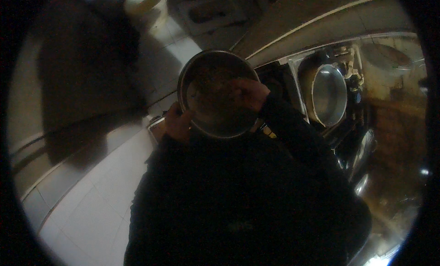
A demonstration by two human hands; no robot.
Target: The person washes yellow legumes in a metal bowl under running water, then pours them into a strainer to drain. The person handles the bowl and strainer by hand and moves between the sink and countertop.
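Note:
A round metal bowl (220, 123) is held up in front of my body, its opening facing me. My left hand (178, 123) grips its rim at the lower left. My right hand (249, 92) reaches over the right rim, with its fingers inside the bowl. Dark brownish matter (215, 82) appears to lie in the bowl, but shadow hides what it is. Whether the right fingers pinch anything is too dark to see.
To the right, a large round metal pot (330, 96) stands beside pipes with valves (351, 68). Shiny metal vessels (364, 145) are nearer me on that side. White tiles (92, 194) cover the floor at left. A pale bucket-like container (146, 5) stands at the far end.

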